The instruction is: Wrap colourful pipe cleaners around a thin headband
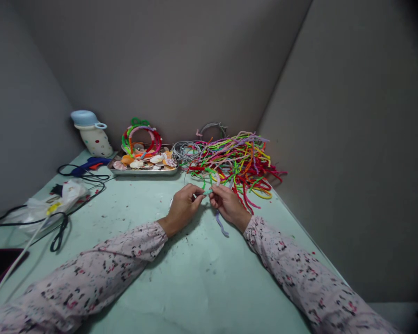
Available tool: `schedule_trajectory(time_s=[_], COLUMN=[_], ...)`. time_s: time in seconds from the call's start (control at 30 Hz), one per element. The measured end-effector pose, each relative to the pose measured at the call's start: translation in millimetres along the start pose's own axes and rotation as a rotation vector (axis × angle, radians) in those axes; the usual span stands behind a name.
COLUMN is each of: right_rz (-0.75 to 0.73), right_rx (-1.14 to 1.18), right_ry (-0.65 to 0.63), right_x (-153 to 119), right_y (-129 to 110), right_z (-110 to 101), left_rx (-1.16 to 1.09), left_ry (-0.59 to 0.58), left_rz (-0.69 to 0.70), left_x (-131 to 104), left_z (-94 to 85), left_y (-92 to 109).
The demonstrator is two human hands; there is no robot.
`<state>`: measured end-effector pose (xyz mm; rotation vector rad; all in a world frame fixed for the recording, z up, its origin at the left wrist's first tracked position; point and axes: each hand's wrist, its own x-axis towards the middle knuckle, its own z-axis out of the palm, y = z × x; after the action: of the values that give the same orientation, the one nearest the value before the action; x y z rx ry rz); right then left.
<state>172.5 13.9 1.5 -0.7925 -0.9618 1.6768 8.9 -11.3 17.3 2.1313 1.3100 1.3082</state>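
Over the middle of the table, my left hand (184,208) is closed in a pinch on a short teal fuzzy pipe cleaner (208,191). My right hand (231,205) pinches the same piece from the other side, thumb and fingers together. A lavender pipe cleaner (222,226) hangs down below the right hand, and a pale pink end shows above its fingers; my fingers hide how these join. Just behind the hands lies a big tangled pile of pipe cleaners (240,155) in red, green, yellow, orange and purple.
A metal tray (142,172) of seashells stands at the back, with colourful wrapped hoops (156,139) on it. Grey wire coils (186,150) lie beside it. At left are a spotted bottle (95,139), black cables (61,232) and a plastic bag (69,192). Walls enclose the table (202,278).
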Motion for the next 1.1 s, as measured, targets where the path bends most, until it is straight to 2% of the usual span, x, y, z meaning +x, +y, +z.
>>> schedule_trajectory(time_s=[0.27,0.53,1.1], right_rz=[0.005,0.0,-0.017], right_rx=[0.006,0.012,-0.011], right_ry=[0.007,0.003,-0.014], right_x=[-1.2,-0.7,-0.4], right_y=[-2.2,-1.4,-0.2], right_z=[2.5,2.5,1.1], left_rx=[-0.007,-0.09,-0.078], left_ry=[0.011,0.069,0.057], left_rz=[0.01,0.029,0.023], left_x=[-0.5,-1.0,-1.4], left_z=[1.1,1.1,1.4], left_y=[-2.0,0.4,-1.2])
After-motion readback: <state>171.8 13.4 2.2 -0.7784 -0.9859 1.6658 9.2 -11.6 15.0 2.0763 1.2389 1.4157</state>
